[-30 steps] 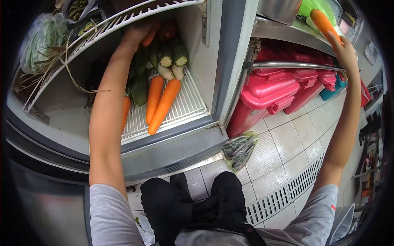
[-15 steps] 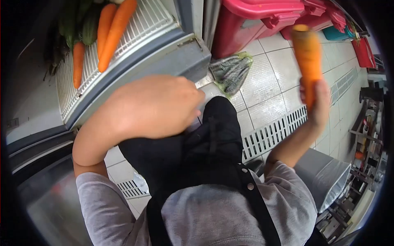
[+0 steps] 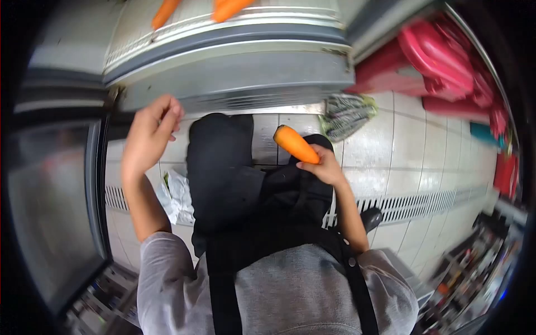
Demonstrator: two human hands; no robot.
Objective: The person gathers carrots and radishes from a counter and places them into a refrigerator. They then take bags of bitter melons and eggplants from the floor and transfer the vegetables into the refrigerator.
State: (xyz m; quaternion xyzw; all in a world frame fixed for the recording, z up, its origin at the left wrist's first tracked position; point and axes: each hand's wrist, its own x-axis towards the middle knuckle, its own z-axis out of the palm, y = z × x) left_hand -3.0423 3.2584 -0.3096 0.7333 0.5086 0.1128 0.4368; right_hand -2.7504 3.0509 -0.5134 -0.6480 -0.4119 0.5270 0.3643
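Observation:
A thick orange carrot (image 3: pixel 296 144) is gripped near one end by my right hand (image 3: pixel 325 166), above my right thigh, its dark-tipped end pointing up and to the left. My left hand (image 3: pixel 152 134) is raised in front of the appliance's base, its fingers curled in and nothing visible in them. Beyond it, on a white wire shelf (image 3: pixel 279 15) at the top of the view, lie more carrots (image 3: pixel 166 12), partly cut off by the frame edge.
An open glass-panelled door (image 3: pixel 53 184) stands at my left. On the tiled floor lie a clear bag of dark long vegetables (image 3: pixel 347 116) and a white plastic bag (image 3: pixel 177 196). Pink lidded bins (image 3: pixel 441 61) stand at the right, and a drain grate (image 3: pixel 413 205) crosses the floor.
My right hand has brought the carrot from the far right down and inward over my thigh. My left hand has swung left and away from my body. The view has turned and shifted.

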